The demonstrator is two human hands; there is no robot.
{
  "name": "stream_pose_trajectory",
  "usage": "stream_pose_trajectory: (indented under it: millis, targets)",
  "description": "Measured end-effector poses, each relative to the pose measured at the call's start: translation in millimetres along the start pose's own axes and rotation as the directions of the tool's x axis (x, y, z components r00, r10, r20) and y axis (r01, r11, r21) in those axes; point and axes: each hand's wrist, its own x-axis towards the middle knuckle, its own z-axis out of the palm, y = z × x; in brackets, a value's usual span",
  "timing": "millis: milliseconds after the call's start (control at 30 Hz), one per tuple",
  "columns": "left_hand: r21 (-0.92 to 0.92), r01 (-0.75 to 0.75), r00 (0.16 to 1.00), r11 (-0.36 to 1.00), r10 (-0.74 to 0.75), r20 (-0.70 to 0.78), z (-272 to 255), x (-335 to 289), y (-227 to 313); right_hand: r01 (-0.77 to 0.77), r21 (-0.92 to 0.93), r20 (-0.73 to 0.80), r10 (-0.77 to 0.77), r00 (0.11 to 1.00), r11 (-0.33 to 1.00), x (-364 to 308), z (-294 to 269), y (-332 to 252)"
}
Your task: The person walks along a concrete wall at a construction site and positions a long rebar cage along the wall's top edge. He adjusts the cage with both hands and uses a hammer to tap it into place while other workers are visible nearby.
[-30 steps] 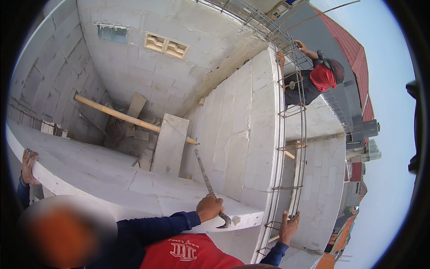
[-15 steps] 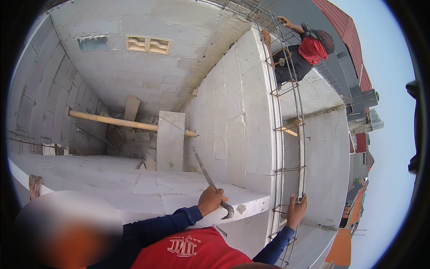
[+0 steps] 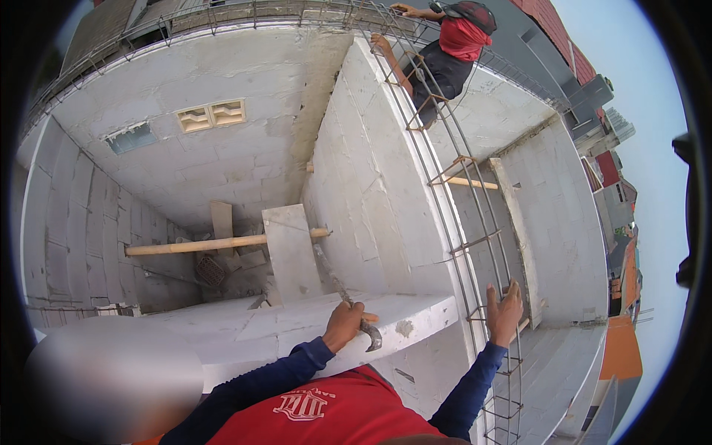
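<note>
My left hand (image 3: 345, 325) is closed around a hooked steel bar (image 3: 374, 340). The curved end points toward me, and the straight shaft slants away over the block wall's ledge (image 3: 426, 319). At the right, my right hand (image 3: 505, 311) rests against a long rebar cage (image 3: 476, 243), with its thumb apart and fingers stretched out. The cage of thin rods and tied stirrups runs along the top of a white block wall (image 3: 371, 185). Near its far end a co-worker (image 3: 441, 70) in dark clothes and a red head cloth has both hands at the rods.
Below on the left is a deep room with a bamboo pole (image 3: 196, 245) across it, a pale board (image 3: 291, 248) and rubble on its floor. A vent block (image 3: 211, 116) sits in the far wall. Another walled space drops away right of the cage; roofs stand beyond.
The view has tilted and turned, so walls and co-worker appear shifted left. My right hand sits higher in the picture, still at the cage. My left hand keeps its grip on the bar.
</note>
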Motion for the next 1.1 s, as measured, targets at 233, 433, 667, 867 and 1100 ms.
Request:
stream_pose_trajectory:
  millis: [233, 433, 667, 867, 1100]
  targets:
    - [0.010, -0.029, 1.000, 1.000, 0.029, 0.009, -2.0, -5.0, 5.9, -0.024, 0.022, -0.002, 0.024, 1.000, 0.999, -0.1, -2.6, -5.2]
    - [-0.024, 0.015, 0.999, 1.000, -0.014, 0.038, -3.2, -10.3, 15.4, -0.005, 0.056, -0.023, 0.006, 1.000, 0.998, 3.3, -5.3, -4.7]
    - [0.075, -0.042, 0.997, 0.996, 0.037, 0.064, -2.7, -16.2, 26.8, -0.037, 0.049, 0.030, 0.036, 0.999, 0.998, 0.8, -3.2, 1.4]
    - [0.069, -0.030, 0.999, 0.997, 0.028, 0.032, 1.6, -15.9, 30.8, 0.029, 0.018, -0.006, -0.028, 1.000, 0.999, -1.1, 1.0, 9.1]
    - [0.079, -0.012, 1.000, 0.997, 0.011, 0.007, 6.9, -19.9, 40.7, 0.042, 0.075, -0.028, -0.040, 0.999, 0.996, -2.7, 2.7, 17.6]
